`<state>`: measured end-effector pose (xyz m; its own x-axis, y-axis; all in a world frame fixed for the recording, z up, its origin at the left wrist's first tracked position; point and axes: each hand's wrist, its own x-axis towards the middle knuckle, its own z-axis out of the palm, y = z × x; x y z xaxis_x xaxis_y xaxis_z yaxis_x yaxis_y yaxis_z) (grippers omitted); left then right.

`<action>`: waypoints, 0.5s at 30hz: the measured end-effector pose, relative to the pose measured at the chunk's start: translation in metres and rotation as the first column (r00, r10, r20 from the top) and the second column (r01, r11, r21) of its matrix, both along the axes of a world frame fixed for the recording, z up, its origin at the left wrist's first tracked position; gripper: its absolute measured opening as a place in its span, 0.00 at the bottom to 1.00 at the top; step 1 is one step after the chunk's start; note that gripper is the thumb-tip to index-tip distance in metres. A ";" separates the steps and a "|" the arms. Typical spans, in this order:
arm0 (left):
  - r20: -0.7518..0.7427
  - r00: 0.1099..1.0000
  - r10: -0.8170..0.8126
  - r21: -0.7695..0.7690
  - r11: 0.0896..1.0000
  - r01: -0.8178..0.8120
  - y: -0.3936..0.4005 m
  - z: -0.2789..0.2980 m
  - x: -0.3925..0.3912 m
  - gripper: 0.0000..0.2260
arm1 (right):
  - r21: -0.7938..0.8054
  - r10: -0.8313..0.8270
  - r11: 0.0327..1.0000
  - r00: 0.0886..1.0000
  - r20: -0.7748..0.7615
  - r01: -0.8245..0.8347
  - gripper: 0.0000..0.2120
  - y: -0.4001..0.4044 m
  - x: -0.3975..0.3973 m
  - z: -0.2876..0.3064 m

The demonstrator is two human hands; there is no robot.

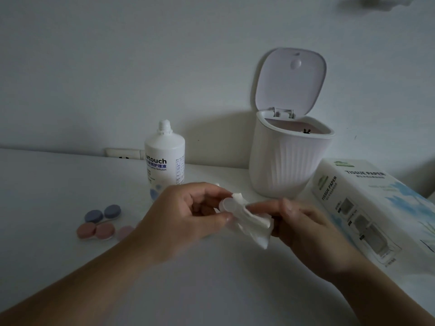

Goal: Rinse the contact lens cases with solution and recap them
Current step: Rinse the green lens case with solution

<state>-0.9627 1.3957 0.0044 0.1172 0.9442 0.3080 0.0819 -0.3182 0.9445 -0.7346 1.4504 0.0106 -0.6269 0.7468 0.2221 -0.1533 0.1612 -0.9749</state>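
Left hand (188,212) up off the table, fingers and thumb curled in, pinching a small clear lens case (227,205) by its edge. Right hand (303,225) meets it from the other side, fingers bent around a crumpled white tissue (253,225) that is pressed against the clear case. Both hands grasping, then, case and tissue touching between them, held above the white tabletop (58,196).

Take the solution bottle (164,158) as the marker: it stands upright, white, capped, just behind the left hand. To its left and nearer the camera lie two closed cases on the table, a blue-capped case (102,214) and, touching it on the near side, a pink-capped case (96,230). A pale pink cap (124,231) sits just beside that one, partly hidden by the left wrist. To the bottle's right stands a ribbed white desktop bin (288,161), lid (290,81) flipped up and leaning toward the wall. Further right again, a tissue paper box (367,208) lies at an angle, close to the right hand.

Behind the bottle, a wall socket (123,154) peeks over the table's back edge. Plain white wall (117,67), dim, greyish light throughout.
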 end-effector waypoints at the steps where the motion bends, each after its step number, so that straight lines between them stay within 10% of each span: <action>1: -0.002 1.000 -0.010 0.007 1.000 0.010 0.000 0.000 0.000 0.13 | -0.030 -0.016 0.999 1.000 -0.008 0.016 0.29 -0.001 -0.001 0.000; 15: -0.154 0.988 0.028 0.110 0.994 -0.011 -0.003 0.001 0.004 0.14 | -0.015 -0.028 0.999 0.975 0.222 0.032 0.10 -0.008 -0.010 0.001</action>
<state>-0.9591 1.3928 0.0058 0.1534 0.9085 0.3887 0.2316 -0.4155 0.8796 -0.7443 1.4425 0.0118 -0.6362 0.7687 0.0661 0.0715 0.1441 -0.9870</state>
